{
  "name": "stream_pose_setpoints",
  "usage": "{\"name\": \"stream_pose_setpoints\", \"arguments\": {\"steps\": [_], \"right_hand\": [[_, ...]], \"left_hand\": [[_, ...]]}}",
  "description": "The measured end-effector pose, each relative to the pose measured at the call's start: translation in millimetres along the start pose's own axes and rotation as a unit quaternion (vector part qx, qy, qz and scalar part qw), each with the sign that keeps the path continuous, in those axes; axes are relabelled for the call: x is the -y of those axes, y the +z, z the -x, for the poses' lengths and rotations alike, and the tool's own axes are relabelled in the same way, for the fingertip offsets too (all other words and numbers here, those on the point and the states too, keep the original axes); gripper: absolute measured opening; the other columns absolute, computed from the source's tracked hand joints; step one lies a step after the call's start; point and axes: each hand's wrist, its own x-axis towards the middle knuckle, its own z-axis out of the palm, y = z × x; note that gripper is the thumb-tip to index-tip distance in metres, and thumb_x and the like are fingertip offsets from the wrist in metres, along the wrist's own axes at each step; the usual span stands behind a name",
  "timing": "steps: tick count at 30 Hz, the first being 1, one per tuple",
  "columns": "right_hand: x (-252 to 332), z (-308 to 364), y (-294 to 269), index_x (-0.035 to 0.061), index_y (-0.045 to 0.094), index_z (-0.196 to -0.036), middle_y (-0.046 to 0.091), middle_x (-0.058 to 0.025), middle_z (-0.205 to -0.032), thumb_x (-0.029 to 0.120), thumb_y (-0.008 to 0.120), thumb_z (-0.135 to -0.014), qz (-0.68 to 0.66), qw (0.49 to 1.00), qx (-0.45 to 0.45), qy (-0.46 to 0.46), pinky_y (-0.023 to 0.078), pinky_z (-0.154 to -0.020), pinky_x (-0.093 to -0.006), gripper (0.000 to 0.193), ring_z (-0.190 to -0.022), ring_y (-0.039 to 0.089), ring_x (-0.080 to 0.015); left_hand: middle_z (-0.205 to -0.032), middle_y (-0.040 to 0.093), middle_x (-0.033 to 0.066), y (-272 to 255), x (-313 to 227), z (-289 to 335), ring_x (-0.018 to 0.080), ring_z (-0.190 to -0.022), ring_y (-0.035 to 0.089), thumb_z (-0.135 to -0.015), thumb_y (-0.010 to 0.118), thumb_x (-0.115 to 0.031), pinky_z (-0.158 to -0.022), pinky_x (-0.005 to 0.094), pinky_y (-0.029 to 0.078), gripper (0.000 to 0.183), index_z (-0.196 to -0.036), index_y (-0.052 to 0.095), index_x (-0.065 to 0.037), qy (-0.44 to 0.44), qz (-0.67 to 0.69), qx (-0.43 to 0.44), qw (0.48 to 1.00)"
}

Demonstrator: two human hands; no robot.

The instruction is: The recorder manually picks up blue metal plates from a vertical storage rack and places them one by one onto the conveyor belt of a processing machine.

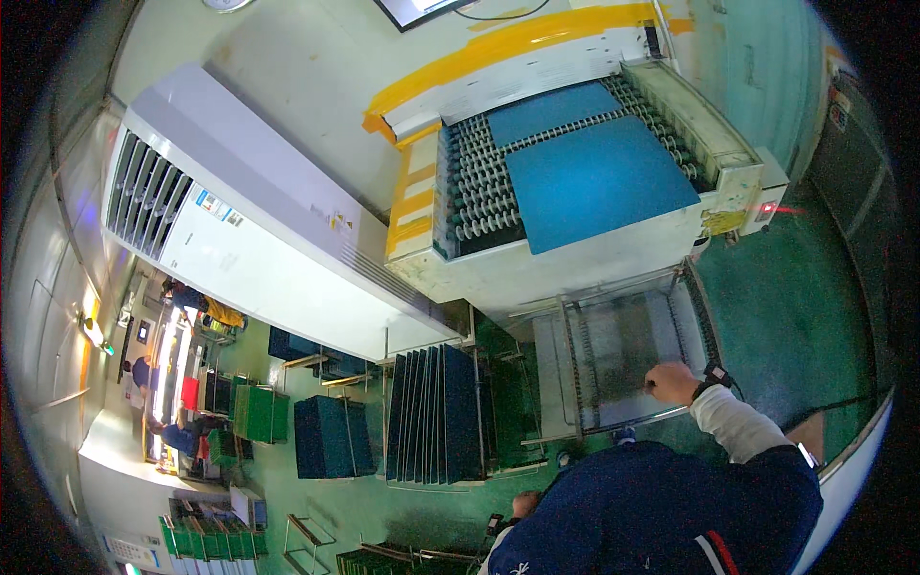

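My right hand is held over a metal-framed rack with slotted side bars, its fingers curled closed. Whether anything is inside those fingers is hidden. A dark device is strapped at that wrist. Low in the view, my left hand shows only in part beside my dark blue top, and its fingers cannot be made out. Beyond the rack, a blue panel lies on the rollers of a white conveyor machine, its near edge overhanging the front. A second blue panel lies behind it.
Left of the rack, a stand holds several upright dark blue panels; another blue stack is farther left. A tall white air conditioner stands beside the machine. Green stacks and people are at far left. Green floor lies right.
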Motion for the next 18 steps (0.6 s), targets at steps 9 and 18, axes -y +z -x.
{"name": "stream_pose_setpoints", "arguments": {"steps": [9, 18], "right_hand": [[3.4, -15.1, -6.9, 0.0142, 0.068, -0.087, 0.065, -0.0122, -0.086, 0.031, 0.062, -0.068, 0.042, 0.994, 0.068, 0.071, 0.049, -0.071, -0.0444, 0.026, -0.081, 0.062, -0.0317], [1.5, -17.2, -3.5, 0.0156, 0.068, -0.089, 0.065, -0.0119, -0.089, 0.034, 0.064, -0.068, 0.038, 0.996, 0.051, 0.055, 0.049, -0.074, -0.0435, 0.028, -0.085, 0.062, -0.0318]], "left_hand": [[-0.09, 0.063, 0.011, 3.6, 6.5, 9.9, 0.0312, -0.083, 0.061, -0.077, 0.053, -0.031, -0.065, 0.0419, 0.051, 0.029, -0.103, 0.059, -0.022, 0.022, 0.028, -0.068, 0.997], [-0.1, 0.061, 0.0105, 9.2, 12.1, 9.0, 0.0312, -0.09, 0.059, -0.082, 0.048, -0.035, -0.071, 0.0429, 0.05, 0.031, -0.11, 0.057, -0.024, -0.042, 0.029, 0.006, 0.999]]}}
